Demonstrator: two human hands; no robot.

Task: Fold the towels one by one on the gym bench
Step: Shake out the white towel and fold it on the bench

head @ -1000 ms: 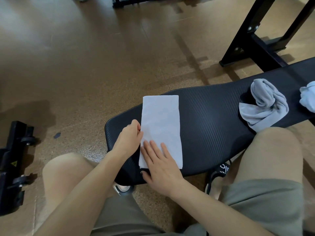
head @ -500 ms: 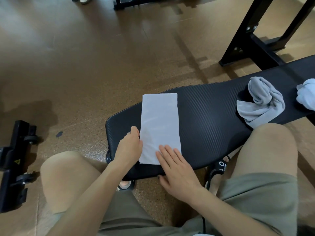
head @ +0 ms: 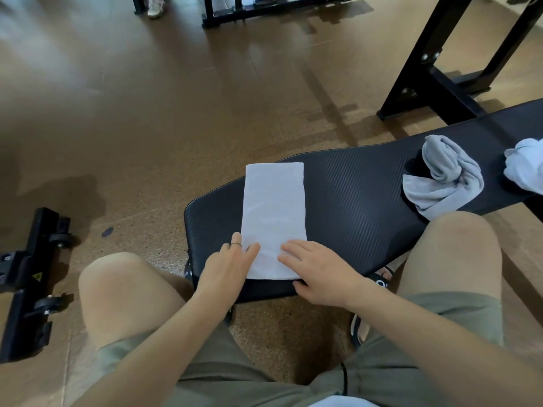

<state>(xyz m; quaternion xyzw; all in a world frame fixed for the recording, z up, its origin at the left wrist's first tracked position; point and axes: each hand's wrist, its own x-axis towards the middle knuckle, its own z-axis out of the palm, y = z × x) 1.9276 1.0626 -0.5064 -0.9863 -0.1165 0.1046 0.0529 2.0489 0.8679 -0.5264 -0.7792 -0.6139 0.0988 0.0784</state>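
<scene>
A white towel, folded into a long narrow strip, lies flat across the near end of the black gym bench. My left hand rests on the towel's near left corner, thumb and fingers lying on the cloth. My right hand covers the near right corner with its fingers flat on the towel and its thumb at the near edge. A crumpled grey towel sits further right on the bench, and a light blue towel lies bunched at the frame's right edge.
My bare knees flank the bench end, left and right. A black wheeled equipment base stands on the brown floor to the left. A black rack frame rises behind the bench at the right.
My right hand moved up from the bench's near edge onto the towel's near right corner. My left hand uncurled from the left edge and now lies on the near left corner.
</scene>
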